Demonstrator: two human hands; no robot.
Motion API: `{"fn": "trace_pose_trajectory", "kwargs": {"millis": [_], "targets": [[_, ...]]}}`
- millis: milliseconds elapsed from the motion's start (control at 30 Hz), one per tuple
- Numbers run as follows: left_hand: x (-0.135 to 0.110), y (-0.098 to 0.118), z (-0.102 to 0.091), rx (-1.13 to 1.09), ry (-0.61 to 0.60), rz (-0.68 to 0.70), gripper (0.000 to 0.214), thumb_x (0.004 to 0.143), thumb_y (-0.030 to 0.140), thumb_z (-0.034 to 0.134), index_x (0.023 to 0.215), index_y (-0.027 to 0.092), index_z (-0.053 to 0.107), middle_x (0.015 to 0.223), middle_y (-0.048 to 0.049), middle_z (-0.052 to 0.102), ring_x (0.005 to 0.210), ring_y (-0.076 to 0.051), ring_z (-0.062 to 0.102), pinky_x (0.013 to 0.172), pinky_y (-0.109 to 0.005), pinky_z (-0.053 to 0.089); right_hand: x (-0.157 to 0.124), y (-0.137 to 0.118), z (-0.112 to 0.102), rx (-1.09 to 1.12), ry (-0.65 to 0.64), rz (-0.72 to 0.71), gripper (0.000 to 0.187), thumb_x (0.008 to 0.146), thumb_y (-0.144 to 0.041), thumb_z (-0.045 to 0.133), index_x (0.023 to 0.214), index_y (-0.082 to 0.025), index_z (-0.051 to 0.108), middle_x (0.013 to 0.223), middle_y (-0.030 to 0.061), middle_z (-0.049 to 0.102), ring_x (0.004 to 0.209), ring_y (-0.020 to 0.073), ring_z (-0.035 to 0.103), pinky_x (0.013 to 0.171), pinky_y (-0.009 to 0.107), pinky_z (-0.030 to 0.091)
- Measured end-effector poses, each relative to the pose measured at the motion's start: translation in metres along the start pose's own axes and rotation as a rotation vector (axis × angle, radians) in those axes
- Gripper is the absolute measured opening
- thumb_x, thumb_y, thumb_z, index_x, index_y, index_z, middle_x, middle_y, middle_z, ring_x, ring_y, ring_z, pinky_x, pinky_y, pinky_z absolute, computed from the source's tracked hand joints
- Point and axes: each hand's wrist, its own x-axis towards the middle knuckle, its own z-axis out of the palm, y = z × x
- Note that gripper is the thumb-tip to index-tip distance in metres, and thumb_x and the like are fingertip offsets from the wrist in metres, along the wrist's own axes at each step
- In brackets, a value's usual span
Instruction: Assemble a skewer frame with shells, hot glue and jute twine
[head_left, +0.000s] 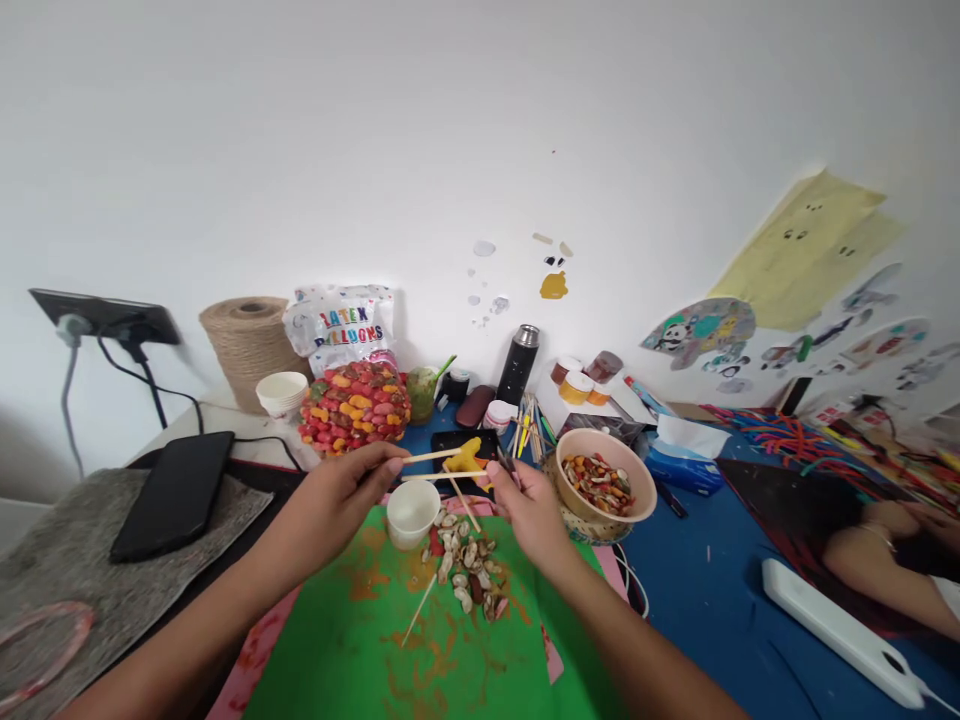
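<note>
My left hand is closed, pinching one end of a thin wooden stick. My right hand pinches a second wooden stick, which runs nearly level just below the first. Something dark also shows by the right fingers, too small to make out. Behind the sticks lies a bright yellow, irregular shape. Another stick slants down under them. Below my hands, a white cup stands beside a heap of painted shells on a green sheet smeared with orange. A thin stick lies there too.
At the right stands a pink bowl of coloured shells. Behind are a bag of red and orange pieces, a black flask and paint jars. A twine spool is left; another person's arm rests far right.
</note>
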Motion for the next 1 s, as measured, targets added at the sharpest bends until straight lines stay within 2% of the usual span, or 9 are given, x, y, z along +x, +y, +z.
{"fn": "trace_pose_trajectory", "kwargs": {"millis": [133,233,333,433,567,767,1000], "targets": [[0.005,-0.010,-0.010,-0.043,0.101,-0.055,0.049,0.098,0.062,0.054,0.111,0.020,0.075,0.094,-0.0050,0.079,0.085,-0.024,0.068,0.075,-0.028,0.052,0.024,-0.006,-0.024,-0.217,0.097,-0.053,0.063,0.091,-0.077,0.055,0.084,-0.017,0.071,0.052,-0.0079,0.035,0.047,0.0127,0.031,0.047,0.026,0.023],[0.006,-0.012,-0.014,-0.083,0.126,-0.087,0.052,0.096,0.065,0.054,0.110,0.019,0.075,0.077,-0.0020,0.070,0.069,-0.019,0.059,0.063,-0.026,0.046,0.042,-0.016,-0.045,-0.749,0.144,-0.202,0.057,0.103,-0.064,0.039,0.086,-0.019,0.070,0.059,-0.0032,0.049,0.054,0.0160,0.043,0.053,0.027,0.032],[0.007,-0.013,-0.016,-0.137,0.119,-0.098,0.053,0.095,0.066,0.057,0.108,0.018,0.075,0.070,0.0010,0.061,0.061,-0.016,0.049,0.056,-0.024,0.040,0.056,-0.031,-0.065,-0.930,0.173,-0.220,0.047,0.103,-0.055,0.045,0.076,-0.021,0.061,0.066,0.0007,0.059,0.062,0.0181,0.050,0.059,0.028,0.032],[0.009,-0.014,-0.015,-0.197,0.092,-0.121,0.055,0.095,0.068,0.057,0.110,0.018,0.073,0.065,0.0038,0.052,0.058,-0.015,0.045,0.053,-0.024,0.036,0.068,-0.043,-0.082,-1.085,0.202,-0.182,0.037,0.103,-0.043,0.050,0.076,-0.021,0.062,0.070,0.0047,0.066,0.064,0.0198,0.054,0.061,0.030,0.031],[0.011,-0.020,-0.012,-0.256,0.070,-0.163,0.058,0.095,0.069,0.056,0.116,0.016,0.071,0.063,0.0059,0.046,0.057,-0.014,0.043,0.052,-0.023,0.035,0.087,-0.047,-0.099,-1.284,0.210,-0.102,0.032,0.105,-0.037,0.051,0.090,-0.019,0.072,0.087,0.0118,0.078,0.076,0.0231,0.066,0.066,0.030,0.035],[0.011,-0.027,-0.009,-0.270,0.054,-0.197,0.050,0.097,0.063,0.059,0.117,0.020,0.074,0.067,0.0040,0.052,0.060,-0.014,0.044,0.054,-0.022,0.037,0.114,-0.041,-0.111,-1.522,0.219,0.048,0.032,0.107,-0.034,0.051,0.109,-0.016,0.077,0.100,0.0174,0.081,0.094,0.0294,0.076,0.075,0.031,0.044],[0.012,-0.029,-0.009,-0.227,0.030,-0.212,0.049,0.095,0.063,0.061,0.117,0.022,0.077,0.074,0.0002,0.065,0.060,-0.015,0.047,0.053,-0.022,0.040,0.130,-0.038,-0.119,-1.631,0.154,0.143,0.031,0.105,-0.032,0.053,0.119,-0.016,0.076,0.107,0.0208,0.081,0.100,0.0324,0.077,0.082,0.036,0.051]]}}
